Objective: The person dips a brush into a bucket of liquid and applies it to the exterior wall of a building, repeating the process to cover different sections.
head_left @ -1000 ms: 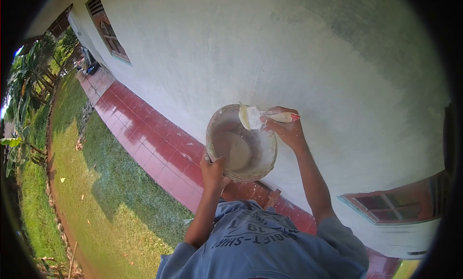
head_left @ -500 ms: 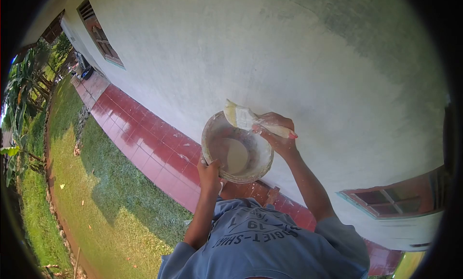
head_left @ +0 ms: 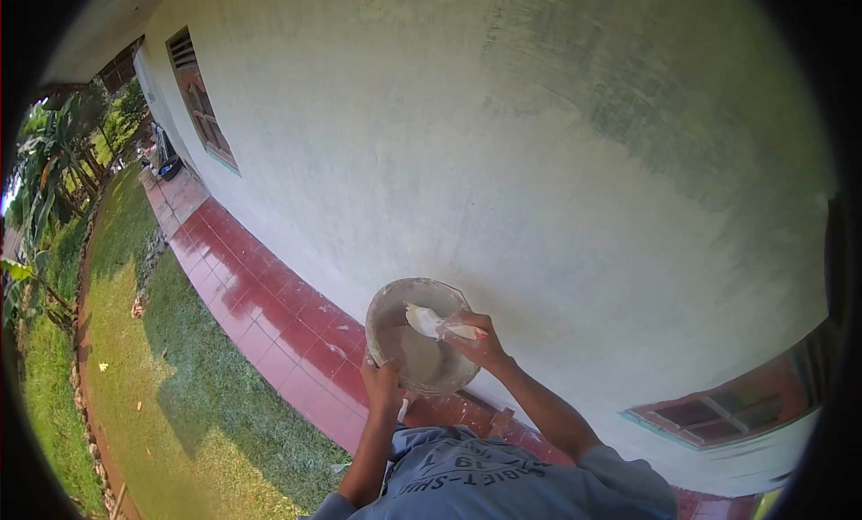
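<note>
My left hand point(head_left: 384, 383) grips the near left rim of a round, paint-stained bucket point(head_left: 384, 318), thumb over the edge. Pale liquid paint point(head_left: 415, 354) lies in the bottom of it. In my right hand point(head_left: 474, 340) is a paintbrush point(head_left: 426, 321), held by its handle with the fingers wrapped round. Its whitish-yellow bristles point left, over the mouth of the bucket. Beyond the bucket rises the pale wall point(head_left: 341, 161), with a darker, patchy area point(head_left: 646, 116) at its upper right.
A red tiled walkway point(head_left: 269, 295) runs along the foot of the wall, beside grass point(head_left: 224, 403). One window point(head_left: 199, 102) is at upper left, another point(head_left: 718, 410) at lower right. A dark basin point(head_left: 170, 168) stands at the walkway's far end.
My right hand has brought the brush down and left, further over the bucket's opening. Both hands and the bucket now sit lower in the view, which has tilted up towards the wall.
</note>
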The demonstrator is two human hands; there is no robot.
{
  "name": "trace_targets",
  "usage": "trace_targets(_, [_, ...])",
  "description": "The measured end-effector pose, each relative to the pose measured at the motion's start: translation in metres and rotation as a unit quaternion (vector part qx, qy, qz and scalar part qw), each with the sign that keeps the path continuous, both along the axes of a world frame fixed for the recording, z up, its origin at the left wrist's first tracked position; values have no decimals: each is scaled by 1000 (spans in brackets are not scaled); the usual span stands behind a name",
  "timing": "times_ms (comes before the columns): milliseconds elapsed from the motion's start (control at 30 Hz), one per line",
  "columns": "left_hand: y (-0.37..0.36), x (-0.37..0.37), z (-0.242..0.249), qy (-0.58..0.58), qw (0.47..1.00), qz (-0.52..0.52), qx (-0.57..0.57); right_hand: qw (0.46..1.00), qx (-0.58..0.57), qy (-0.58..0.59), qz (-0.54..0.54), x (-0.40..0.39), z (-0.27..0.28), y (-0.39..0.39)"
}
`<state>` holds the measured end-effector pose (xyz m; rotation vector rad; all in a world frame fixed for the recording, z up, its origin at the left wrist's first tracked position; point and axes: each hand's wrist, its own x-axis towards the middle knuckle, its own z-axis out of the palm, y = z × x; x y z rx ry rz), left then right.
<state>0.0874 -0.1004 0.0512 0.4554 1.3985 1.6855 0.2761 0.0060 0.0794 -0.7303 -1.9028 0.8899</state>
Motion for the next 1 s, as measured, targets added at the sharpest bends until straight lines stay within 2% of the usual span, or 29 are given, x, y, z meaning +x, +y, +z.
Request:
trace_targets(67, [-7, -3, -10, 2, 1000, -1, 10, 993, -27, -90, -67, -1, -56, 13])
trace_targets(100, [-9, -6, -14, 1, 1000, 3, 8, 972, -229, 22, -55, -4, -54, 13])
trace_targets(133, [0, -8, -14, -5, 1000, 13, 11, 976, -213, 17, -50, -10, -38, 27])
trace_targets(200, [0, -6, 10, -27, 999, 22, 16, 947, -283, 153, -12, -14, 12, 29])
trace_targets(267, [-7, -12, 19, -35, 999, 17, 2, 931, -311, 189, 22, -15, 89, 37])
trace_targets(367, [-5, -16, 18, -14, 1000, 12, 2, 929, -285, 232, 47, -4, 190, 64])
trace_targets(500, [3, -27, 15, -29, 999, 23, 24, 964, -47, 256, 46, -5, 330, 92])
trace_targets(633, [7, -25, 21, -21, 999, 38, 5, 970, 204, 131, 0, -24, 440, 113])
trace_targets(667, [9, -27, 20, -20, 999, 39, 6, 970, 205, 132, 1, -28, 455, 121])
trace_targets(700, [12, -28, 17, -17, 999, 38, -2, 968, 248, 28, -30, -31, 467, 130])
trace_targets(733, [14, -30, 13, -15, 999, 36, -11, 953, 288, -78, -60, -34, 475, 138])
trace_targets(767, [15, -31, 9, -14, 999, 35, -12, 893, 390, -195, -110, -34, 478, 143])
trace_targets(800, [17, -32, 6, -24, 999, 36, -13, 893, 390, -195, -110, -32, 486, 148])
trace_targets(867, [20, -39, 6, -29, 999, 37, -10, 818, 478, -253, -195, -31, 507, 150])
trace_targets(900, [22, -41, 8, -35, 999, 37, -3, 760, 599, -125, -221, -34, 517, 152])
trace_targets(933, [24, -41, 8, -44, 998, 36, 3, 757, 601, -127, -221, -35, 527, 146])
trace_targets(1000, [27, -46, 4, -39, 999, 24, 3, 740, 564, -214, -297, -34, 538, 131])
